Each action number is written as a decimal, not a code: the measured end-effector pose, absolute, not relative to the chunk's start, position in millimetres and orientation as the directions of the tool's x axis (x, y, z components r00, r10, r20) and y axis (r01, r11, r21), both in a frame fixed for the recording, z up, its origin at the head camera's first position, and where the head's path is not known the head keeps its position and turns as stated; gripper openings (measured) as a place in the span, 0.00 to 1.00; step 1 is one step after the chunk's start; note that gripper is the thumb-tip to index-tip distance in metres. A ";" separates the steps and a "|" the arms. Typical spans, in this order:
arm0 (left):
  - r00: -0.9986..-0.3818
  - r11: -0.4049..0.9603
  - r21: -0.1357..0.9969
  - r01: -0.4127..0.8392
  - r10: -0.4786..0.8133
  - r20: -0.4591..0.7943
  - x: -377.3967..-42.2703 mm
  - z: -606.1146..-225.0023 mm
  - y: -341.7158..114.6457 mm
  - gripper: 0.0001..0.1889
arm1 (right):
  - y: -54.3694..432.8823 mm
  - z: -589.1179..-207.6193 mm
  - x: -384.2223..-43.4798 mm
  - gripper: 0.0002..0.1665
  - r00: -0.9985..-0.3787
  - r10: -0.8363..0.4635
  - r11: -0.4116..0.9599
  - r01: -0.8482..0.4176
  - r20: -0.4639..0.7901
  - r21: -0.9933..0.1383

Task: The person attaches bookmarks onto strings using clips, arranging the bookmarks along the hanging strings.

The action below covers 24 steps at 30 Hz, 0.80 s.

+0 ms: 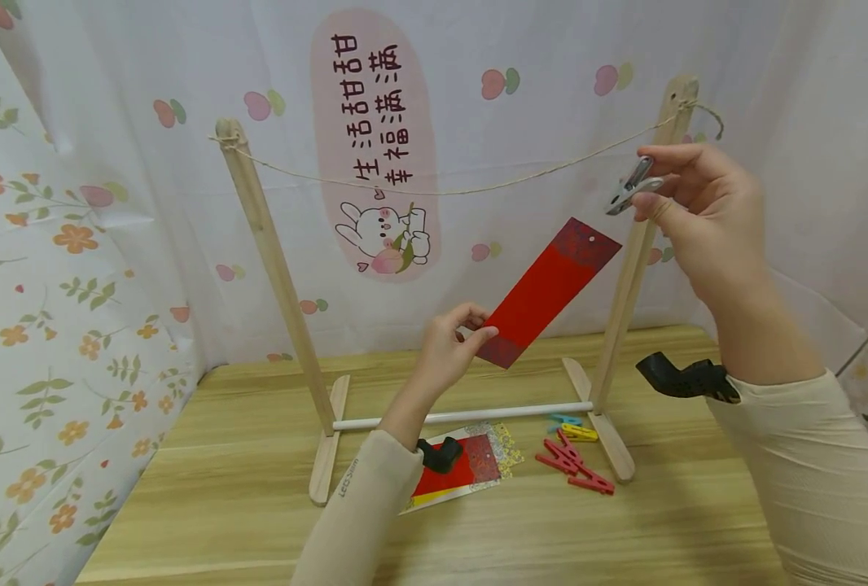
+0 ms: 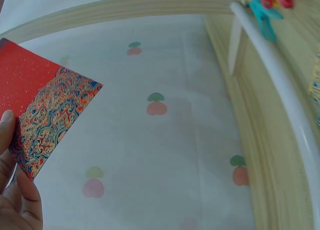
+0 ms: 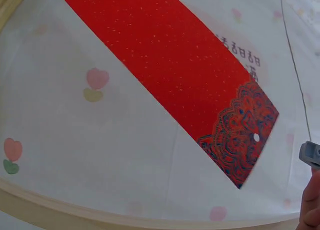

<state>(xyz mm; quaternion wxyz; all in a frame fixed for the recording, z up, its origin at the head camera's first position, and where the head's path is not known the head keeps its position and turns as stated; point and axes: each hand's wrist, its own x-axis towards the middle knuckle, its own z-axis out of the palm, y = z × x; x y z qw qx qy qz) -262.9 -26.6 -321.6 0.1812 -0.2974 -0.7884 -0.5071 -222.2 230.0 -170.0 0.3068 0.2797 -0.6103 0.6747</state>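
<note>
While I watch from my remote place, I find the card (image 1: 544, 289) right of the centre in the head view, held in the air. Its long axis runs on a slant, from lower left to upper right, and its end with the hole (image 1: 591, 238) is the upper one. At the lower end, the left hand (image 1: 452, 346) pinches it, the thumb being on the face which I see. Just beyond the holed end, toward the upper right, is the clip (image 1: 630, 190), gripped between the thumb and fingers of the right hand (image 1: 712, 212). So the right hand is the nearer one to the hole, and I judge this short gap to be the relation that counts: the clip's mouth points to the lower left, toward the card, but they are apart in the right wrist view. Whether this mouth is parted, I cannot tell. Above both, the string (image 1: 441, 194) sags between two posts (image 1: 273, 244). On the table (image 1: 243, 480), other cards (image 1: 481, 460) lie at lower centre, and pegs (image 1: 591, 486) lie to their right.
</note>
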 end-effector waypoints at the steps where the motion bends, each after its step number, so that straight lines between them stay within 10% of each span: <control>1: -0.754 0.304 0.690 0.657 0.274 0.597 -263.5 -320.4 -26.3 0.07 | 229.8 -166.8 -222.8 0.19 -0.647 0.076 -0.090 -0.762 0.759 -0.641; 24: -0.751 0.179 0.732 0.658 0.233 0.618 -269.8 -301.9 7.2 0.08 | 231.1 -107.2 -231.1 0.18 -0.687 0.173 -0.129 -0.726 0.706 -0.675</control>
